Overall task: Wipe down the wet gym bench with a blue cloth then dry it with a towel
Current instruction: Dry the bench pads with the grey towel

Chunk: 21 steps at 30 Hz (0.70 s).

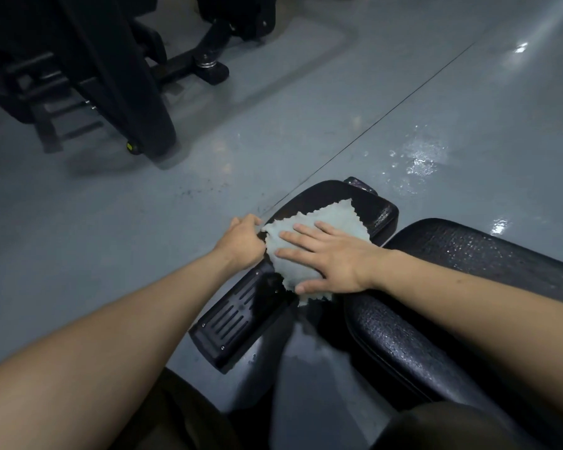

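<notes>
The wiping step is in hand. Near the frame centre, the right hand (332,254) presses the cloth (322,235) with flat fingers on the small pad (368,206). The left hand (241,238) grips the pad's edge. The big pad (468,254) at right looks wet, so next I think the cloth must go there.

pale blue cloth spread on a black gym bench pad

the blue cloth (319,241), pale and ragged-edged, lies crumpled flat across the small black seat pad (371,206), one corner pointing toward the pad's far end and its near edge hanging over the pad's edge. the longer, textured bench pad (468,264) just beside it glistens with water droplets.
</notes>
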Each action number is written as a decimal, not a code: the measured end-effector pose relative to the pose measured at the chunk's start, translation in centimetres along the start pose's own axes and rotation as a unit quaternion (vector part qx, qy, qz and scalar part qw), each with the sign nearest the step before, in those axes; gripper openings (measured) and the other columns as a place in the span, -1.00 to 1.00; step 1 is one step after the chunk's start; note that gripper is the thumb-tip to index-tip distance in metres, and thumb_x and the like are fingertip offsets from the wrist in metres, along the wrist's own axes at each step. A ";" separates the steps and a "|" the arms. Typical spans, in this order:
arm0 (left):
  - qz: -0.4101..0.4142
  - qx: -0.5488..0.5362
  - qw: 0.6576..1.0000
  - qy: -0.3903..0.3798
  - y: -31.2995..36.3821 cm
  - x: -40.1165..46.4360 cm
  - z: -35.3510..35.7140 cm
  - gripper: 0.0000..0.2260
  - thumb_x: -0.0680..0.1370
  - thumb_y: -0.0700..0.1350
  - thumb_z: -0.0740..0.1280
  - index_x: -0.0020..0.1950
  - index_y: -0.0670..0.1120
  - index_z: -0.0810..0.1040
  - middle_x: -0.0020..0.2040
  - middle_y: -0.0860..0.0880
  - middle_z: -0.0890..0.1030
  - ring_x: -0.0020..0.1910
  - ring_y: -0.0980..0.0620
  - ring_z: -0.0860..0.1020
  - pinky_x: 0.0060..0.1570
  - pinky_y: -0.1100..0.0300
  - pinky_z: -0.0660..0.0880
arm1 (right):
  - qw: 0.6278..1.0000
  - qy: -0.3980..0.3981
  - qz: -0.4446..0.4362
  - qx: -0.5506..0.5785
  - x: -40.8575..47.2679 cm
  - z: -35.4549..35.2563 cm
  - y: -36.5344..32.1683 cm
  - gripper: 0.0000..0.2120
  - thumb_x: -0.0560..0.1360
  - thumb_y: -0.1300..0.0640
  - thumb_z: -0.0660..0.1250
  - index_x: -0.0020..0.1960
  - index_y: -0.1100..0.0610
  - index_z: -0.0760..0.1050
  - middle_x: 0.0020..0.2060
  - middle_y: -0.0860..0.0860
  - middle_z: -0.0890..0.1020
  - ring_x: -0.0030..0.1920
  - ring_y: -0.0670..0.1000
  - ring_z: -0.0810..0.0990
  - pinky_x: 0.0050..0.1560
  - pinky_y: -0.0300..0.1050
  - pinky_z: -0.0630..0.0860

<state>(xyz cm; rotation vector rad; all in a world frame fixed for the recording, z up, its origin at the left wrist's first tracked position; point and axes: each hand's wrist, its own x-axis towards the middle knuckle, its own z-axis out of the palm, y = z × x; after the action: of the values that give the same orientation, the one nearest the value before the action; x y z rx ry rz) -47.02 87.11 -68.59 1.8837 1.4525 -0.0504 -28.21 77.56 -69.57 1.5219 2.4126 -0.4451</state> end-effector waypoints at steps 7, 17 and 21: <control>0.019 0.043 0.998 -0.038 -1.2 -0.6 -0.2 -0.58 0.58 -0.14 0.30 0.43 -0.13 0.36 0.32 -0.11 0.55 0.27 -0.13 0.51 0.24 0.08 0.43 | 1.000 -0.014 0.022 0.013 5.0 -0.9 0.8 -0.20 0.45 -0.51 -0.17 0.60 -0.18 -0.14 0.61 -0.06 -0.17 0.58 0.00 -0.25 0.54 0.13 -0.26; 0.037 0.041 0.998 -0.025 -0.1 0.6 1.1 -0.54 0.63 0.07 0.26 0.48 -0.09 0.33 0.39 -0.12 0.50 0.34 -0.12 0.47 0.18 0.14 0.38 | 0.989 0.009 0.148 0.007 7.6 -2.0 7.5 -0.28 0.52 -0.45 -0.18 0.59 -0.17 -0.06 0.61 -0.05 -0.04 0.59 0.02 -0.16 0.55 0.16 -0.18; 0.028 0.038 0.998 -0.040 -0.5 0.7 1.1 -0.51 0.63 0.08 0.27 0.51 -0.07 0.29 0.30 -0.16 0.56 0.29 -0.12 0.51 0.15 0.13 0.38 | 0.977 0.009 0.210 0.026 6.6 -2.0 9.5 -0.27 0.52 -0.46 -0.19 0.60 -0.15 -0.08 0.61 -0.04 -0.07 0.60 0.04 -0.15 0.55 0.15 -0.13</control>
<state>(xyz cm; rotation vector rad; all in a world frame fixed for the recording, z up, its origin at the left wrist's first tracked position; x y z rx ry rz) -46.72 87.10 -69.94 1.9589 1.3610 -0.1539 -22.50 87.66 -71.31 1.9972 2.0214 -0.4046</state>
